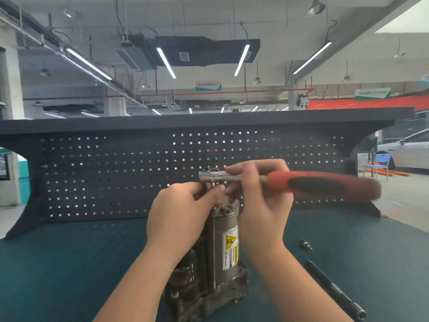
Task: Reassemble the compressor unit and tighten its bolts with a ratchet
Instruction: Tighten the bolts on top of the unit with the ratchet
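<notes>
Compressor (222, 247) upright on bench, left hand (178, 214) gripping top, right hand (260, 205) holding ratchet (301, 183)

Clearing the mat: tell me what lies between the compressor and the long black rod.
Head view: bare green mat between compressor and rod; the right forearm crosses above it.

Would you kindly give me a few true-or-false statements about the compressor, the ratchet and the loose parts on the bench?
1. The compressor unit stands upright on the green bench top. True.
2. The ratchet has a blue handle. False: it is red and black.
3. The right hand holds the ratchet near its head. True.
4. The left hand rests flat on the bench. False: it grips the compressor's top.
5. A black extension bar lies right of the compressor. True.
</notes>
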